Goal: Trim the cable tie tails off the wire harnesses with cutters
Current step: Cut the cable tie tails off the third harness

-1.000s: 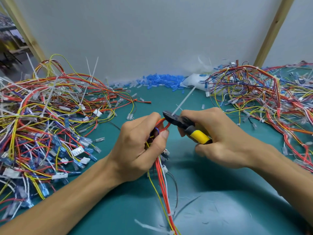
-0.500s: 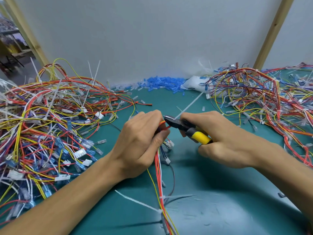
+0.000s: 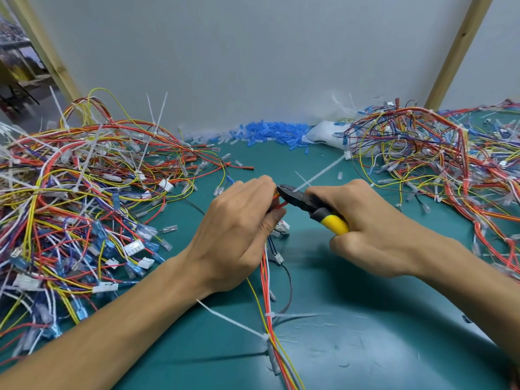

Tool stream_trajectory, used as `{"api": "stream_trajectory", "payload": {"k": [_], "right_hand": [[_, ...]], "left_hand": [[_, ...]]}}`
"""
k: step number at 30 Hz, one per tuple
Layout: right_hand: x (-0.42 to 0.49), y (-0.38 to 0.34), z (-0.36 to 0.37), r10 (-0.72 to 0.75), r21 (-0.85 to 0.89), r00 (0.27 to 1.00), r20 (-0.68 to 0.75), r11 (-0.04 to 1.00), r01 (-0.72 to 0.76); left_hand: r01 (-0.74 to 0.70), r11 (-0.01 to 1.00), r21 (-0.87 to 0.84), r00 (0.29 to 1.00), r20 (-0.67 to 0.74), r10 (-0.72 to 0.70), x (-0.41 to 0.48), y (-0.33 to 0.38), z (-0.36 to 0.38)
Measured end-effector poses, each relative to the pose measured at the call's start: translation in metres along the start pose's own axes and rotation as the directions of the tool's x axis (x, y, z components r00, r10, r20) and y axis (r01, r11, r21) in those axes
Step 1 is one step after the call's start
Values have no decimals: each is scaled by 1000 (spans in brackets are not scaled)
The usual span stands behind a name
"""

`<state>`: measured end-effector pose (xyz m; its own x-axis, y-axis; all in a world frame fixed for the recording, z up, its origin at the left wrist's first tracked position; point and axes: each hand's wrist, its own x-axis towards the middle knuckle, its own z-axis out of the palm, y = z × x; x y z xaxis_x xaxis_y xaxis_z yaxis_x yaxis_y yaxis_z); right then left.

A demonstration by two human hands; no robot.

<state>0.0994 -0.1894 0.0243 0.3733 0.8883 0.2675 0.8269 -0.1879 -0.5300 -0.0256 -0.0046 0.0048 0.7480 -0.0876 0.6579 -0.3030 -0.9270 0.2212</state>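
While the left hand [image 3: 236, 229] curls its fingers [image 3: 259, 183] round the wire harness [image 3: 266, 280] over the table [image 3: 365, 319], the right hand [image 3: 374, 229] grips the yellow-handled cutters [image 3: 302, 199]. Their tip sits at the root of a white cable tie tail [image 3: 320, 173], which runs up and to the right, its long axis crossing the blades; whether the blades have closed I cannot tell. Two more tails [image 3: 230, 319] jut from the harness nearer the person.
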Motion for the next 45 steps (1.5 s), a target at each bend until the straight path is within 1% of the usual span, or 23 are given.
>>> {"api": "stream_trajectory", "payload": {"k": [12, 18, 23, 28, 31, 34, 38, 45], "right_hand": [[0, -8, 1, 14, -15, 1000, -18, 1000, -14], [3, -4, 6, -32, -38, 998, -58, 999, 30], [2, -1, 3, -68, -106, 995, -77, 993, 59], [2, -1, 1, -87, -54, 994, -65, 995, 84], [2, -3, -5, -121, 17, 984, -128, 992, 124], [3, -3, -6, -159, -19, 980, -119, 987, 158], [2, -3, 1, -106, -67, 988, -113, 993, 99], [0, 0, 4, -97, -74, 991, -97, 993, 90]], "left_hand": [[28, 997, -67, 999, -27, -30, -2, -1, 2], [42, 994, -101, 998, -32, -45, -2, -1, 2], [51, 988, -145, 998, -23, -55, -4, -4, 4], [87, 970, -225, 995, -29, -96, -6, -4, 6], [124, 949, -288, 988, -56, -146, -7, -3, 6], [133, 948, -290, 985, -69, -159, -7, -3, 5], [117, 956, -269, 989, -61, -138, -7, -3, 7], [93, 965, -246, 992, -59, -111, -6, -4, 6]]}}
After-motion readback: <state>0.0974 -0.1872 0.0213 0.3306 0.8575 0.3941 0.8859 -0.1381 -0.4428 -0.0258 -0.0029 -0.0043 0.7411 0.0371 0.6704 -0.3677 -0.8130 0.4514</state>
